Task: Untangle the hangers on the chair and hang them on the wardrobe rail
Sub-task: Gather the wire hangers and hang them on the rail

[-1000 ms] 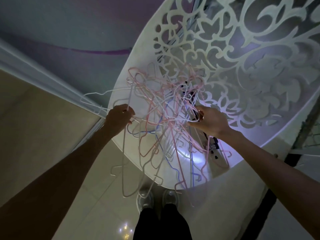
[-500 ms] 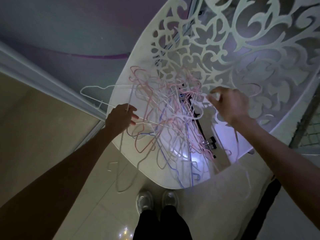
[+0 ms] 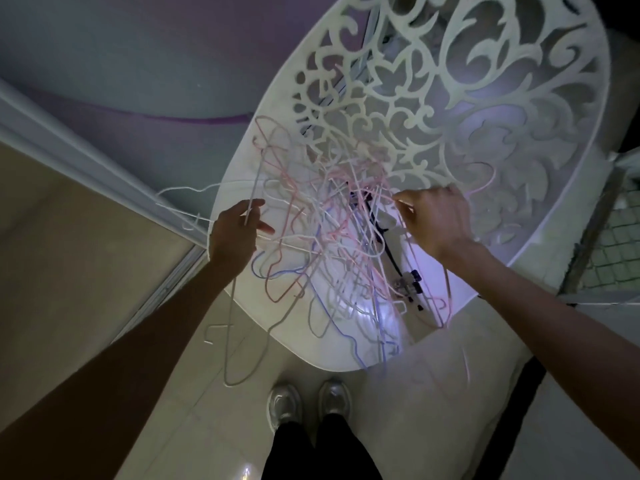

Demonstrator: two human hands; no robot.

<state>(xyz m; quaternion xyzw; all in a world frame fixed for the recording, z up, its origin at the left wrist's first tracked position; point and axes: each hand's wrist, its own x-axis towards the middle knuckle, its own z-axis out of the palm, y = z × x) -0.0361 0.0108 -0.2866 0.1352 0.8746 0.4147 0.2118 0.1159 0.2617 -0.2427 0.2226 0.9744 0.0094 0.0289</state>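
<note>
Since half a second ago, the right hand (image 3: 436, 221) is coming back down from the raised position beside the chair back into the top of the tangle, while the left hand (image 3: 237, 232) is keeping its place at the tangle's left edge.

Going left to right: the left hand is gripping a white hanger (image 3: 214, 216) whose wire juts out past the seat's left rim, index finger partly extended. The tangled hangers (image 3: 332, 244), pink, white and blue, are being held above the white chair (image 3: 540, 174), several loops dangling over the seat's front edge towards the floor. The right hand is curling its fingers and pinching thin wires at the knot's upper right.

To do this step well, the left hand should probably be holding the mass steady while the right is working a single hook free along its own curve, rather than pulling apart. A dark clip hanger (image 3: 407, 282) is lying beneath and could snag.

No brand, label or writing is readable anywhere.
</note>
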